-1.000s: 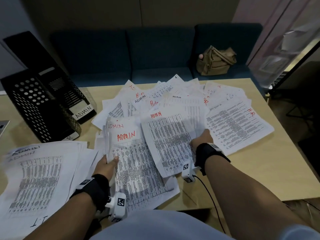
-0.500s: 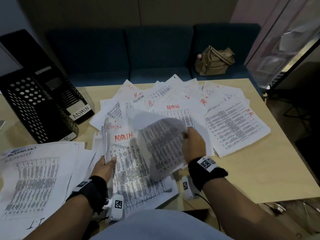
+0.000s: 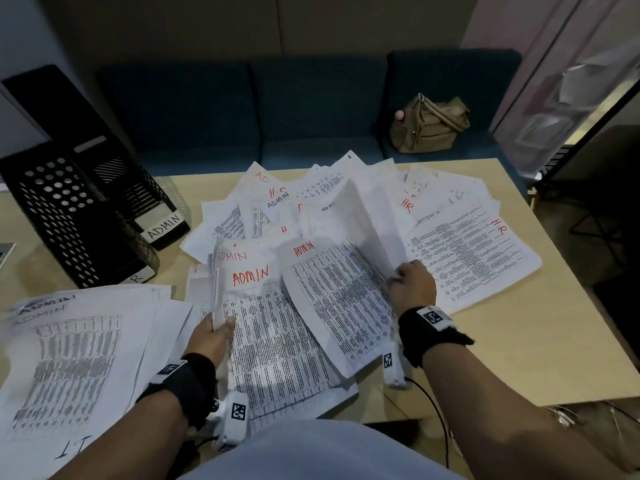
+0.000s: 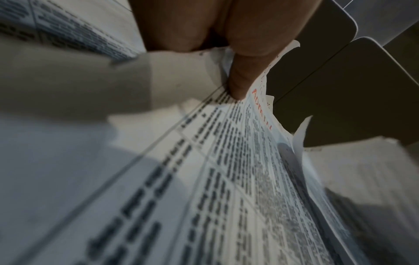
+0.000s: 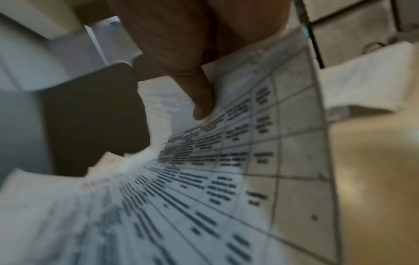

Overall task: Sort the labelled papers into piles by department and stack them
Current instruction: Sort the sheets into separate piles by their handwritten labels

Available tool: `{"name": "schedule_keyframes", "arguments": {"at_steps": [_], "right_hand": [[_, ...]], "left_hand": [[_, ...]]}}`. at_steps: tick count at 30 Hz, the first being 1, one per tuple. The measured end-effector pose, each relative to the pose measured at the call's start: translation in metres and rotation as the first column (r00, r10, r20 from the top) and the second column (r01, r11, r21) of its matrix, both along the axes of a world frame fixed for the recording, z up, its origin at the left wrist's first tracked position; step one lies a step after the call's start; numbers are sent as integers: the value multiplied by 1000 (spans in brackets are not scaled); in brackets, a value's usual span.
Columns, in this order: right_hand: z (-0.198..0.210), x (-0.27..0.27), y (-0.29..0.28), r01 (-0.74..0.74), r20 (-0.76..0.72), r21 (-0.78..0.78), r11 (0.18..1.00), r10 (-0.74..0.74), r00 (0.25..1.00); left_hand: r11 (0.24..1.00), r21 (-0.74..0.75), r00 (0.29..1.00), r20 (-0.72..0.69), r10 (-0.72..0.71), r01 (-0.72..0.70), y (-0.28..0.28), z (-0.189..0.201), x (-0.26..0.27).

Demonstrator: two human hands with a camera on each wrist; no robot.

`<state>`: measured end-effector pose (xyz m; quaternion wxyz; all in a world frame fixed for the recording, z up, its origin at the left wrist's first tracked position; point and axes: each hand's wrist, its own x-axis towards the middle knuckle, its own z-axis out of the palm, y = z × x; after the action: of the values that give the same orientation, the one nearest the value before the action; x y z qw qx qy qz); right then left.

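Bare table [image 3: 519, 348] lies open from three to five o'clock, right of the right hand [image 3: 412, 289]. Fanned papers [image 3: 311, 199] cover twelve to two; black file trays [image 3: 79, 220] block ten o'clock, and a loose paper pile [image 3: 69, 358] fills eight to nine.

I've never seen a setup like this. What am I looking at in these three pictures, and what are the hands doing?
No machine here: a person sorts papers with bare hands, wearing cameras. The wide picture comes from a head camera looking down at a wooden table. The two close, blurry pictures come from cameras strapped to each wrist, looking along the fingers.

Sheets marked ADMIN and HR lie fanned across the table, with black file trays at the left and a brown bag on the sofa behind.

The left hand pinches the edge of the ADMIN stack. The right hand has its grip on one ADMIN sheet, whose top curls upward.
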<state>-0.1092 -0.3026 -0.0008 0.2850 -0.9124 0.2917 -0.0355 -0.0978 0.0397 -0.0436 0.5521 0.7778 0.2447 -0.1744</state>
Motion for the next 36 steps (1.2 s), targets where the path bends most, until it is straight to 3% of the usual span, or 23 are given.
{"name": "schedule_keyframes", "arguments": {"at_steps": [2, 5, 8, 11, 13, 16, 18, 20, 23, 25, 29, 31, 33, 36], "right_hand": [[15, -5, 5, 3, 195, 71, 998, -17, 981], [49, -5, 8, 15, 446, 279, 960, -143, 883], [73, 3, 12, -89, 542, 388, 917, -149, 827], [67, 5, 32, -157, 509, 491, 857, -135, 850], [46, 0, 50, -166, 432, 445, 880, -48, 901], [-1, -11, 72, -200, 187, 381, 902, 137, 973], [-26, -16, 80, -208, 38, 313, 927, 207, 978], [-41, -19, 85, -228, -43, 258, 939, 247, 968], [-39, -18, 92, -259, -47, 271, 927, 282, 958], [-33, -14, 94, -255, -23, 317, 913, 276, 961], [-22, -5, 96, -225, 94, 424, 877, 205, 974], [-19, 0, 104, -251, 149, 457, 853, 205, 967], [-15, 2, 118, -281, 141, 473, 835, 244, 960], [-18, 2, 143, -311, -8, 425, 850, 347, 938]], "left_hand": [[1000, -17, 1000, 8, 7, -7, -1, 2, -1], [999, -25, 1000, 21, 23, -23, -1, 6, -3], [998, -56, 999, 20, 37, -35, -4, 14, -4], [997, -59, 999, 13, 45, -44, -7, 19, -6], [996, -70, 998, 12, 60, -59, -10, 26, -6], [983, -164, 997, -18, 81, -83, -14, 37, -5], [957, -267, 994, -20, 107, -108, -17, 41, -5], [968, -239, 997, -11, 81, -82, -15, 41, -8], [992, -71, 993, 48, -104, 108, -16, 37, -15], [996, -33, 994, 76, -82, 85, -19, 42, -17], [963, -268, 989, 133, 65, -28, -7, 79, -10], [950, -308, 979, 167, 116, -60, 20, 105, -1], [967, -225, 967, 198, 162, -116, 64, 121, 13], [983, 17, 969, 175, 175, -181, 140, 128, 25]]}}
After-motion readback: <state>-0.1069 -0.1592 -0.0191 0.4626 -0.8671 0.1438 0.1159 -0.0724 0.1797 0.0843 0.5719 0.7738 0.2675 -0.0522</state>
